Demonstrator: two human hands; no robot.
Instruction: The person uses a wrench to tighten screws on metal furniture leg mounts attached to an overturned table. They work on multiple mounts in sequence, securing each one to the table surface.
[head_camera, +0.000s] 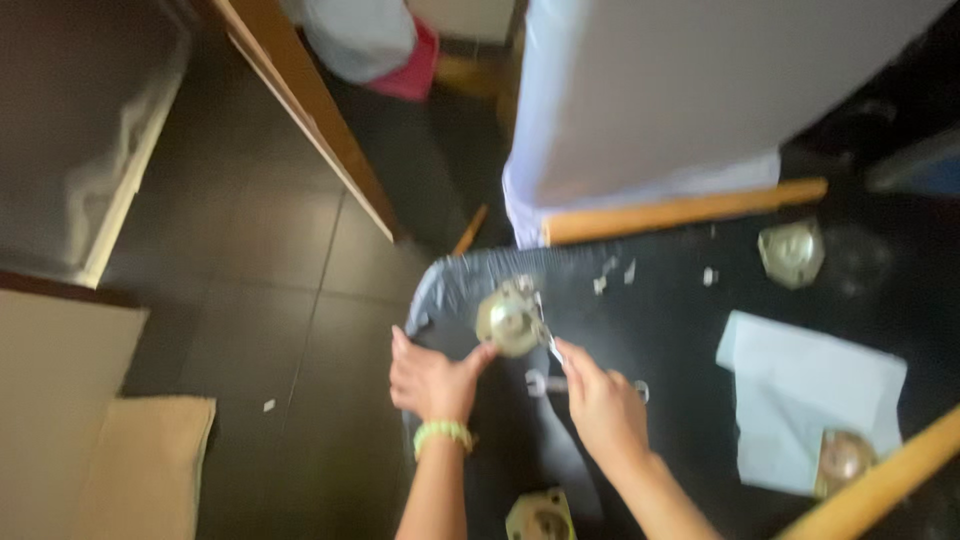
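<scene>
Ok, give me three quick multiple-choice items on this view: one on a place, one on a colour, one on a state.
1. Where does the pale blue cloth lie?
A. right of the hands
B. on the floor at left
C. under the left hand

2. What colour is the wristband on the left hand?
A. red
B. light green
C. black

3. What is the right hand doing?
A. resting flat
B. gripping a thin metal tool at the round metal part
C. lifting the cloth

Answers: 1 A, it lies on the dark surface right of both hands. 2 B, the band shows light green. 3 B, the fingers close on the tool.
</scene>
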